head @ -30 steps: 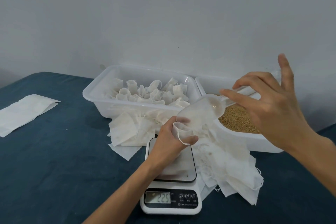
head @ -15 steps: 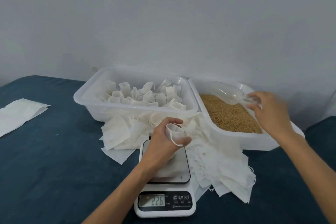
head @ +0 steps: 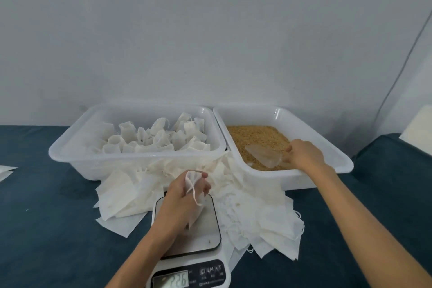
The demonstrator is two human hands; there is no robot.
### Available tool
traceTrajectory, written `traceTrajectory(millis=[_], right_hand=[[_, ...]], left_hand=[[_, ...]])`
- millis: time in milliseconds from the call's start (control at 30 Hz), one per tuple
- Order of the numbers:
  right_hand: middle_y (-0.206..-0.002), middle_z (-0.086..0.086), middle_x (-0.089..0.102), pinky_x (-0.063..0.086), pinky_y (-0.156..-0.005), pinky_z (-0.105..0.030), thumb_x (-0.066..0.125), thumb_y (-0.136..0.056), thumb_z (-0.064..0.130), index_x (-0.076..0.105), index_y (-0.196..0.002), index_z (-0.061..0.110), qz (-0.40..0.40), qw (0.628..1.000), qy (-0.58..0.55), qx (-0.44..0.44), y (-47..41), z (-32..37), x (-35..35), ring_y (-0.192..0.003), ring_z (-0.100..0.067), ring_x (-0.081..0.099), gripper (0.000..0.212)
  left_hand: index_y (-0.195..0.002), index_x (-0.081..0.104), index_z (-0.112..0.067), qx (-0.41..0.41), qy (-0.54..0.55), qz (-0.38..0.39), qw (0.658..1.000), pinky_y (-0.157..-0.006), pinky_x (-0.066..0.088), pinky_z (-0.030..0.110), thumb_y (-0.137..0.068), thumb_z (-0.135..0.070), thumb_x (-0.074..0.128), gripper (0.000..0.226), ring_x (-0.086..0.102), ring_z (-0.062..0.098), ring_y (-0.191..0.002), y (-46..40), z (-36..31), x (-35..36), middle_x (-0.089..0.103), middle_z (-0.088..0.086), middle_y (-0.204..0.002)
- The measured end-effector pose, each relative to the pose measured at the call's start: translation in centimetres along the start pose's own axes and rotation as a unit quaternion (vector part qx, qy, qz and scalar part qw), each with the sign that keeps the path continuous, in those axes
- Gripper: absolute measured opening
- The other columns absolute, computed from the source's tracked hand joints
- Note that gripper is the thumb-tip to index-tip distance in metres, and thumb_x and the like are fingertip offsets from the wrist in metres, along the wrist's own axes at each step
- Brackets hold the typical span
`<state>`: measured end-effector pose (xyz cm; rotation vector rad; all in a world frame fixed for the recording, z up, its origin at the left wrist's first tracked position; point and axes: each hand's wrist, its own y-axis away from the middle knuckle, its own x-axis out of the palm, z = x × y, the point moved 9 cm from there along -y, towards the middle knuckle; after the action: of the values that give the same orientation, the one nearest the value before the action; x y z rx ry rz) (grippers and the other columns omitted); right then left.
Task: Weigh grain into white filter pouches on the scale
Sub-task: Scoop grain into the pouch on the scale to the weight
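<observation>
My left hand grips the neck of a white filter pouch that stands on the steel plate of the white scale; the display reads 226. My right hand holds the handle of a clear plastic scoop, which lies in the golden grain inside the right white tub.
The left white tub holds several filled pouches. Loose flat pouches are heaped in front of both tubs and around the scale. More white sheets lie at the far left on the blue cloth. A pale cushion sits at the far right.
My right hand carried the scoop from above the pouch back to the grain tub and lowered it into the grain. The pouch's mouth has gone from held wide to pinched together. The reading went from 225 to 226.
</observation>
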<state>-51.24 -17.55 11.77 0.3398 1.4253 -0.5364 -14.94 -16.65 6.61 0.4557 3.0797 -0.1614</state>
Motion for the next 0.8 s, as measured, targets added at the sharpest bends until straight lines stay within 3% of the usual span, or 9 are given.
traceTrajectory(millis=[100, 233, 333, 433, 500, 600, 667, 733, 800], right_hand=[[-0.112, 0.0, 0.069, 0.051, -0.09, -0.042, 0.062, -0.098, 0.032, 0.068, -0.116, 0.016, -0.102, 0.99, -0.087, -0.037, 1.1, 1.1, -1.4, -0.101, -0.021, 0.063, 0.025], [-0.103, 0.005, 0.073, 0.046, -0.073, -0.028, 0.064, -0.098, 0.027, 0.072, -0.107, 0.021, -0.185, 0.959, -0.195, -0.094, 3.3, 3.2, -2.1, -0.084, -0.01, 0.061, 0.014], [-0.099, 0.004, 0.072, 0.049, -0.073, -0.029, 0.063, -0.098, 0.025, 0.073, -0.106, 0.02, -0.201, 0.949, -0.214, -0.114, 4.0, 4.2, -2.3, -0.083, -0.012, 0.062, 0.013], [-0.091, 0.005, 0.071, 0.055, -0.072, -0.033, 0.062, -0.099, 0.021, 0.073, -0.102, 0.02, -0.24, 0.921, -0.265, -0.152, 5.3, 4.5, -3.3, -0.079, -0.012, 0.064, 0.012], [-0.085, 0.011, 0.068, 0.055, -0.067, -0.035, 0.061, -0.099, 0.023, 0.071, -0.099, 0.023, -0.252, 0.909, -0.28, -0.181, 6.2, 5.0, -3.6, -0.075, -0.007, 0.062, 0.011], [-0.082, 0.015, 0.066, 0.054, -0.064, -0.037, 0.059, -0.1, 0.029, 0.07, -0.1, 0.028, -0.218, 0.921, -0.255, -0.198, 6.1, 5.9, -2.7, -0.072, -0.002, 0.059, 0.011], [-0.082, 0.014, 0.067, 0.055, -0.064, -0.038, 0.058, -0.1, 0.03, 0.071, -0.101, 0.026, -0.207, 0.924, -0.258, -0.19, 5.9, 5.7, -2.3, -0.071, -0.004, 0.059, 0.013], [-0.081, 0.012, 0.068, 0.055, -0.064, -0.04, 0.057, -0.1, 0.03, 0.071, -0.1, 0.024, -0.208, 0.923, -0.266, -0.186, 5.8, 5.5, -2.3, -0.07, -0.007, 0.06, 0.014], [-0.081, 0.01, 0.068, 0.054, -0.064, -0.039, 0.057, -0.1, 0.03, 0.072, -0.1, 0.024, -0.203, 0.924, -0.265, -0.184, 5.8, 5.5, -2.2, -0.07, -0.009, 0.061, 0.016]], left_hand=[[-0.104, 0.073, -0.001, 0.012, -0.005, -0.025, 1.0, -0.085, 0.056, 0.025, -0.111, -0.021, 0.047, 0.033, 0.071, 0.023, -0.096, 0.5, -1.2, -0.3, 0.076, 0.011, -0.099], [-0.108, 0.075, -0.029, 0.059, -0.085, -0.005, 0.995, -0.089, 0.049, 0.023, -0.11, -0.04, 0.04, 0.037, 0.067, 0.004, -0.107, 0.8, -3.3, -0.7, 0.075, -0.014, -0.111], [-0.101, 0.07, -0.046, 0.125, -0.15, -0.052, 0.979, -0.088, 0.049, 0.034, -0.112, -0.037, 0.041, 0.033, 0.062, 0.014, -0.106, -1.2, -5.9, -1.8, 0.068, -0.011, -0.118], [-0.104, 0.072, -0.024, 0.169, -0.217, -0.163, 0.948, -0.079, 0.048, 0.032, -0.112, -0.02, 0.041, 0.033, 0.06, 0.017, -0.094, -4.8, -9.4, -4.1, 0.061, 0.002, -0.107], [-0.1, 0.071, -0.013, 0.15, -0.198, -0.201, 0.948, -0.069, 0.047, 0.029, -0.112, -0.017, 0.039, 0.034, 0.06, 0.016, -0.083, -8.2, -10.7, -5.8, 0.064, 0.001, -0.093], [-0.097, 0.069, 0.002, 0.095, -0.24, -0.167, 0.952, -0.065, 0.044, 0.03, -0.105, -0.003, 0.039, 0.032, 0.06, 0.023, -0.079, -13.5, -10.4, -6.2, 0.066, 0.002, -0.085], [-0.087, 0.063, 0.009, 0.059, -0.332, -0.135, 0.932, -0.069, 0.042, 0.035, -0.1, 0.005, 0.041, 0.026, 0.062, 0.032, -0.083, -15.9, -9.1, -5.6, 0.065, 0.016, -0.087], [-0.068, 0.048, 0.001, 0.042, -0.431, -0.1, 0.896, -0.069, 0.038, 0.041, -0.099, 0.006, 0.044, 0.031, 0.057, 0.043, -0.083, -17.3, -7.6, -4.9, 0.058, 0.027, -0.08], [-0.059, 0.039, -0.009, 0.037, -0.493, -0.064, 0.867, -0.068, 0.033, 0.042, -0.098, 0.005, 0.049, 0.042, 0.051, 0.046, -0.082, -18.0, -6.0, -4.2, 0.053, 0.027, -0.073]])
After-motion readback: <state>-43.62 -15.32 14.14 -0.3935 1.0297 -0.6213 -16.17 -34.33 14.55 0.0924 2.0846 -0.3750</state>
